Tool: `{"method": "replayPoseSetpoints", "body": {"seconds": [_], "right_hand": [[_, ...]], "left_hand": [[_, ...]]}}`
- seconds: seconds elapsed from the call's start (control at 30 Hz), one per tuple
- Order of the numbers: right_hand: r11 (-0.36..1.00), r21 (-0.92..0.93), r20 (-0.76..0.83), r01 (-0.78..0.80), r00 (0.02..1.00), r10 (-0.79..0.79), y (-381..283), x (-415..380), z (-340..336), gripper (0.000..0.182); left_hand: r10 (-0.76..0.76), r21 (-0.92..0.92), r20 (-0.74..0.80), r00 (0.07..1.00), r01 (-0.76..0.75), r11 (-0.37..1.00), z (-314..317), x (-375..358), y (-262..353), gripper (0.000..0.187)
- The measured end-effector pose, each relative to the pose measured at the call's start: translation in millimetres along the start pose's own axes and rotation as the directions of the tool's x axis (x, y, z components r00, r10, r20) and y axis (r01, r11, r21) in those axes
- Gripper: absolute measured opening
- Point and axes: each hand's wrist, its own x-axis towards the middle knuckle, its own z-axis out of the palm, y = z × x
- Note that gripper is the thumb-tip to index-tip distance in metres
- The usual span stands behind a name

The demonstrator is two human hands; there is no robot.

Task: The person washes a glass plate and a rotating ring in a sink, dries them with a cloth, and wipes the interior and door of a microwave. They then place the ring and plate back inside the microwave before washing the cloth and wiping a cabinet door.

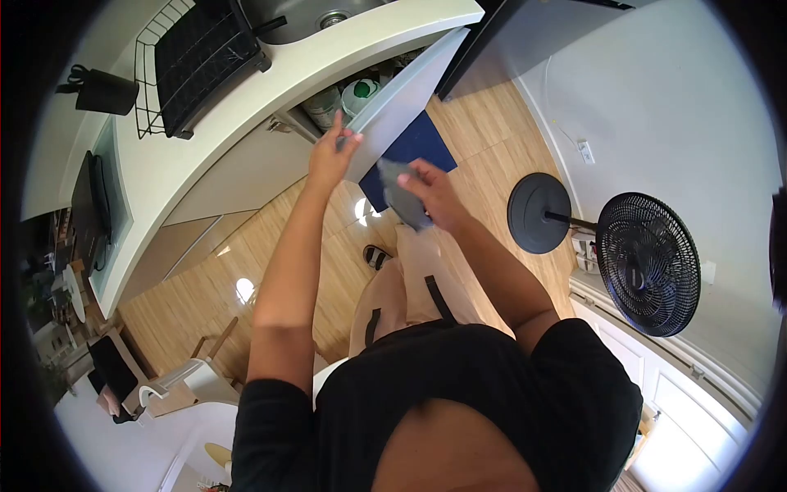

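My left hand [329,157] is at the free edge of a pale cabinet door [410,90], which stands swung out under the counter. Its thumb and fingers are around the door's corner, with the index finger pointing up. A grey cloth [402,195], slightly blurred, hangs from my right hand [434,195], pinched between thumb and fingers just to the right of the door. Inside the cabinet, behind the door, a white container with a green mark [361,94] shows partly. The rest of the cabinet's contents are mostly hidden.
Above the cabinet runs a curved white counter [303,75] with a sink [299,25] and a black dish rack [205,66]. A blue mat [422,148] lies on the floor beyond the door. A black standing fan [648,264] is on the right.
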Motion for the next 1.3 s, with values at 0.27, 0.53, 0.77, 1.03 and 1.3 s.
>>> {"method": "replayPoseSetpoints", "body": {"seconds": [0.27, 0.53, 0.77, 1.03, 1.3], "right_hand": [[0.951, 0.258, -0.264, 0.173, 0.959, -0.102, -33.6, 42.0, -62.7, 0.02], [0.805, -0.591, -0.452, 0.042, 0.81, -0.373, 27.3, 31.1, -17.8, 0.021], [0.751, -0.649, -0.364, 0.125, 0.816, -0.45, 48.0, -22.9, -18.2, 0.022], [0.714, -0.687, -0.338, 0.135, 0.81, -0.479, 14.5, 31.4, -56.7, 0.023], [0.622, -0.731, -0.116, 0.281, 0.847, -0.518, 55.9, -33.2, -22.3, 0.017]], "left_hand": [[-0.022, 0.221, -0.016, 1.0, 0.026, 0.975, 0.7, -6.2, 6.6, 0.043], [0.045, -0.233, 0.136, 0.99, -0.012, 0.972, 68.7, -45.9, 13.5, 0.036], [-0.159, -0.33, 0.289, 0.944, 0.255, 0.909, 96.1, -62.4, 44.3, 0.033], [-0.207, -0.241, 0.232, 0.95, 0.262, 0.935, 105.2, -65.2, 55.0, 0.051], [-0.142, -0.408, 0.2, 0.97, 0.214, 0.888, 127.8, -57.1, 47.9, 0.056]]}}
